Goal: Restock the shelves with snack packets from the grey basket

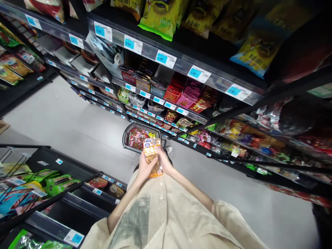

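Note:
Both my hands hold an orange and clear snack packet (152, 152) upright in front of my shirt. My left hand (145, 166) wraps its left side, with the thumb lying across the front. On the right edge, my right hand (164, 162) grips with its fingers mostly hidden behind the packet. Just beyond the packet, a dark shopping basket (126, 137) rests low near the floor. Red-wrapped snacks (136, 136) and a few yellow ones lie in it. The packet covers part of the basket's near rim.
A tall shelf (178, 62) with price labels and bagged snacks rises ahead. Another shelf (259, 152) of small packets runs along the right. At the lower left stands a black rack (72, 204) with green bags. Grey floor (85, 121) lies between them.

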Demonstrator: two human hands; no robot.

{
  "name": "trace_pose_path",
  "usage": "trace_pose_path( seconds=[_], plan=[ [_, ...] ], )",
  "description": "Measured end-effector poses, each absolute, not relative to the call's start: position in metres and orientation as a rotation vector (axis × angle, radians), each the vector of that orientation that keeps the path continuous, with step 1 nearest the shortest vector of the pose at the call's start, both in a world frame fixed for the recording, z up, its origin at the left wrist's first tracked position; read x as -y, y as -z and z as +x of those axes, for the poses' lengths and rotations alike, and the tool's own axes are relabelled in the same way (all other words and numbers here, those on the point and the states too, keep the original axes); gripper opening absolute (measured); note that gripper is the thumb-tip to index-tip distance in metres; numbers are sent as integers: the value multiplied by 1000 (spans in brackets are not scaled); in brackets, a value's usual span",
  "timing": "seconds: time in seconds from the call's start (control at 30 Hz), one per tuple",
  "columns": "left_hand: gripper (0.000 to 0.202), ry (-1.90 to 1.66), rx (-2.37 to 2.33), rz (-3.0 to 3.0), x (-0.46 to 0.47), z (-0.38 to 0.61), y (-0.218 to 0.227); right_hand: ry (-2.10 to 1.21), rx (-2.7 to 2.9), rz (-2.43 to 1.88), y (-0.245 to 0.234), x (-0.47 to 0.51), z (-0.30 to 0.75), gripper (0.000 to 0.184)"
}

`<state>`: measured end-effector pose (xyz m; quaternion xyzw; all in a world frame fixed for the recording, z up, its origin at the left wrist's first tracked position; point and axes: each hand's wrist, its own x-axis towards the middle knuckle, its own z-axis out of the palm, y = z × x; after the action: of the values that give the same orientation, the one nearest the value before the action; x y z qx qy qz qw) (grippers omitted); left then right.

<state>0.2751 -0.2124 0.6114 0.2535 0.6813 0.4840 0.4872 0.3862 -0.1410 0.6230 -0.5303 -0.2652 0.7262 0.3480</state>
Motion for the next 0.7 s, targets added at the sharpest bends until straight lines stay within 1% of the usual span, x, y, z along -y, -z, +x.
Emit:
trace_pose_path(
  seconds=[0.13, 0.2, 0.33, 0.47, 0.6, 0.7],
  plan=[
    [67, -1059, -1699, 642, 223, 280, -608, -1899, 778, -1413, -620, 159, 373, 75],
    [68, -994, -1658, 645, 232, 278, -607, -1931, 754, -1420, -619, 167, 377, 79],
    [73, -860, -1573, 725, 251, 275, -608, -2058, 681, -1357, -618, 182, 388, 75],
    [74, -869, -1469, 766, 258, 273, -613, -2120, 623, -1385, -619, 188, 396, 72],
    [79, -854, -1361, 775, 247, 268, -617, -2184, 640, -1380, -619, 177, 417, 59],
    [84, -797, -1213, 837, 229, 262, -616, -2263, 690, -1329, -620, 160, 448, 57]
  ],
)
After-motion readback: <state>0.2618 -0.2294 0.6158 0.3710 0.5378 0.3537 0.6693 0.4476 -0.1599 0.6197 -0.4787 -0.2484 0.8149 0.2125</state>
